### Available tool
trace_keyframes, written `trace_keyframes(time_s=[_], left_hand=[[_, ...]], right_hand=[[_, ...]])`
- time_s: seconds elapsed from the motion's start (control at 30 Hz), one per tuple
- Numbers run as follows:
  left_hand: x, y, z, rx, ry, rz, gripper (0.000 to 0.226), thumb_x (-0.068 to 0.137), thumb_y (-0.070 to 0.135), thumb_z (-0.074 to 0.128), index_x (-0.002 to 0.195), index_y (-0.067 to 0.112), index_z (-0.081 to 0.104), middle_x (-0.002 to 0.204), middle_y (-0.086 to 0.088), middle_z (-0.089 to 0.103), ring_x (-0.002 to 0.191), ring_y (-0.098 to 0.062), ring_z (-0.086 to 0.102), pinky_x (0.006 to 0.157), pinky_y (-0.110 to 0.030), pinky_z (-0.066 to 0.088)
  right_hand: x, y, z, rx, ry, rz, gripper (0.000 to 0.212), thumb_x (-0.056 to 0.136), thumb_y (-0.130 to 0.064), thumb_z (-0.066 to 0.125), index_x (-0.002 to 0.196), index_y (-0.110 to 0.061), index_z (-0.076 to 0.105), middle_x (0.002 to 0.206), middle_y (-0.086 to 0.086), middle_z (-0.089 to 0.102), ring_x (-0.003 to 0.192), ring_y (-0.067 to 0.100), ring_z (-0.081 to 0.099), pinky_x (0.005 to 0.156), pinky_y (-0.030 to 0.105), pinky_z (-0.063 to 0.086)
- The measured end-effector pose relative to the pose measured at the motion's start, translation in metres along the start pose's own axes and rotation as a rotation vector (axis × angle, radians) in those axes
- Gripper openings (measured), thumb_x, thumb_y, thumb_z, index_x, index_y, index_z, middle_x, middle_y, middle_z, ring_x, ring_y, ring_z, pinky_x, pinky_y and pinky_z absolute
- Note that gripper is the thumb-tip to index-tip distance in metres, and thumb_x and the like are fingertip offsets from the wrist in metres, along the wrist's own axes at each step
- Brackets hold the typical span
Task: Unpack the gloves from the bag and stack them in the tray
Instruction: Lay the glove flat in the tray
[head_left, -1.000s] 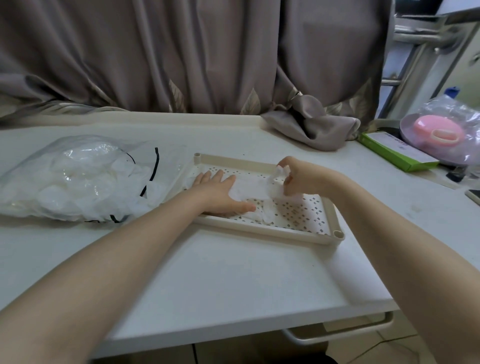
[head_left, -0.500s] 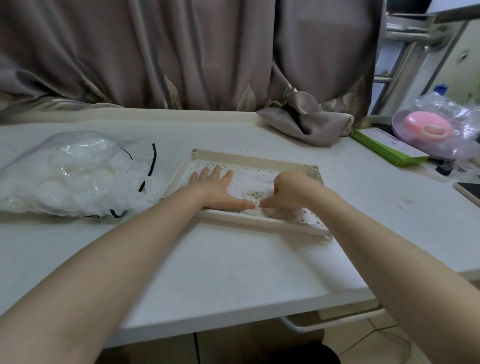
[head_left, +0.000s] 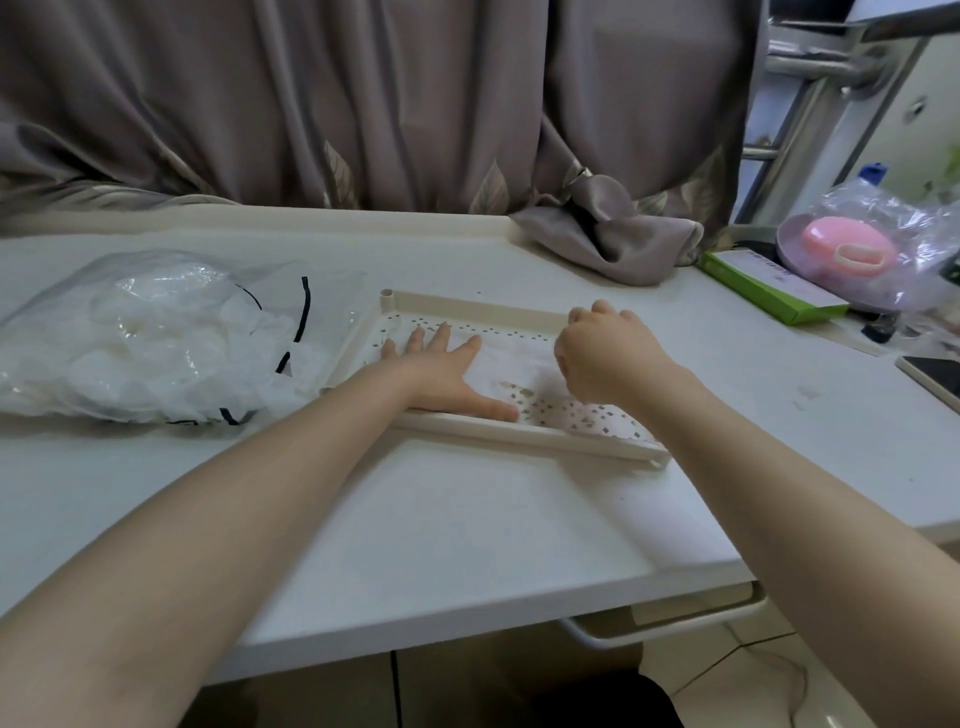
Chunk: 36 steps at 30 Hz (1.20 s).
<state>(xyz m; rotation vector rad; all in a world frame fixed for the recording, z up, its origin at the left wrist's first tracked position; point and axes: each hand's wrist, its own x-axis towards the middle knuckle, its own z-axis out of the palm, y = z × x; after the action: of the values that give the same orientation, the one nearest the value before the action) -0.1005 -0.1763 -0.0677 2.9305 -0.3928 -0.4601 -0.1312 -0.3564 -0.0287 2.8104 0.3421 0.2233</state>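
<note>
Left hand (head_left: 441, 371) lay flat, fingers straight and spread, pressing the left part of a thin white glove (head_left: 511, 364) down on the tray floor. Right hand (head_left: 605, 353) was curled into a loose fist over the glove's right part; whether it pinched the film or just pressed could not be told, fingertips hidden. Glove lay between the two hands, long axis roughly left to right along the tray (head_left: 467, 304), a shallow cream perforated tray, long side also left to right. Bag (head_left: 130, 338) of remaining gloves sat just left of the tray, its open mouth toward the tray, nearly touching the rim. Judged: the next glove lay leftward, so the left hand was nearer the bag and the likelier one to reach. Table (head_left: 441, 519) under everything, curtain (head_left: 363, 104) at the far edge.
</note>
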Motion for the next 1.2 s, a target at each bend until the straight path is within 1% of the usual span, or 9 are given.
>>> trace_keyframes(time_s=[0.07,0.13,0.2,0.47,0.57,0.7,0.8,1.0,1.2], left_hand=[[0.002,0.000,0.000,0.023,0.001,-0.019,0.118,0.056,0.089,0.047,0.147,0.038,-0.008,0.157,0.000,-0.018,0.143,-0.028,-0.017,0.113,-0.054,-0.009],[0.006,0.001,0.001,0.032,-0.004,-0.045,0.119,0.056,0.089,0.048,0.146,0.039,-0.010,0.157,0.001,-0.018,0.143,-0.029,-0.017,0.113,-0.055,-0.009],[0.008,0.000,0.002,0.045,-0.004,-0.049,0.116,0.059,0.086,0.050,0.146,0.039,-0.011,0.156,0.001,-0.018,0.143,-0.029,-0.017,0.113,-0.056,-0.007],[-0.016,-0.019,-0.009,-0.114,0.177,0.109,0.094,0.074,0.072,0.050,0.149,0.027,0.016,0.158,-0.004,0.002,0.145,-0.022,-0.001,0.116,-0.042,0.005],[-0.039,-0.030,-0.014,-0.148,0.353,0.288,0.053,0.076,0.062,0.058,0.115,0.026,0.055,0.127,0.005,0.047,0.124,-0.012,0.033,0.103,-0.031,0.031],[-0.056,-0.045,-0.011,-0.050,0.189,0.302,0.034,0.081,0.053,0.058,0.078,0.019,0.058,0.082,0.005,0.056,0.083,-0.018,0.053,0.075,-0.036,0.044],[-0.055,-0.043,-0.004,-0.140,0.208,0.301,0.035,0.084,0.049,0.058,0.072,0.016,0.058,0.073,0.000,0.057,0.073,-0.019,0.054,0.068,-0.037,0.044],[-0.057,-0.018,0.002,-0.063,0.409,0.269,0.033,0.089,0.047,0.053,0.073,0.018,0.054,0.076,0.001,0.059,0.077,-0.020,0.055,0.063,-0.033,0.042],[-0.087,-0.076,-0.024,-0.366,0.860,0.287,0.017,0.084,0.019,0.048,0.079,0.015,0.064,0.076,0.000,0.062,0.073,-0.022,0.055,0.069,-0.037,0.048]], right_hand=[[0.005,-0.012,-0.003,0.313,0.089,0.064,0.024,0.090,-0.019,0.046,0.108,-0.010,0.057,0.119,0.008,0.049,0.104,0.025,0.044,0.074,0.032,0.033],[0.014,-0.027,0.004,0.514,-0.001,0.032,0.052,0.093,-0.038,0.047,0.138,-0.013,0.038,0.145,0.009,0.035,0.132,0.025,0.033,0.098,0.036,0.034],[0.019,-0.039,0.020,0.469,-0.222,-0.003,0.076,0.092,-0.056,0.040,0.150,-0.018,0.011,0.159,0.004,0.007,0.146,0.021,0.006,0.117,0.040,0.009],[0.022,-0.012,0.031,0.360,-0.506,0.213,0.101,0.074,-0.085,0.020,0.151,-0.024,-0.003,0.158,0.008,-0.011,0.146,0.021,-0.011,0.116,0.050,-0.009],[0.025,-0.014,0.023,0.459,-0.377,0.268,0.088,0.085,-0.075,0.014,0.152,-0.019,0.007,0.159,0.007,-0.007,0.146,0.020,-0.010,0.115,0.051,-0.008],[0.036,-0.026,0.016,0.483,-0.104,0.276,0.063,0.095,-0.059,0.019,0.143,-0.021,0.036,0.155,0.008,0.019,0.143,0.027,0.014,0.113,0.050,0.009],[0.043,-0.037,0.010,0.539,-0.034,0.255,0.055,0.096,-0.052,0.023,0.124,-0.017,0.054,0.142,0.011,0.039,0.132,0.031,0.031,0.107,0.047,0.020],[0.041,-0.067,0.003,0.360,0.197,0.068,0.045,0.097,-0.042,0.036,0.134,-0.018,0.043,0.145,0.006,0.038,0.139,0.026,0.022,0.112,0.043,0.015],[0.041,-0.120,-0.034,0.795,0.266,-0.122,0.029,0.097,-0.009,0.040,0.116,-0.014,0.062,0.123,0.006,0.059,0.114,0.022,0.051,0.090,0.026,0.038]])
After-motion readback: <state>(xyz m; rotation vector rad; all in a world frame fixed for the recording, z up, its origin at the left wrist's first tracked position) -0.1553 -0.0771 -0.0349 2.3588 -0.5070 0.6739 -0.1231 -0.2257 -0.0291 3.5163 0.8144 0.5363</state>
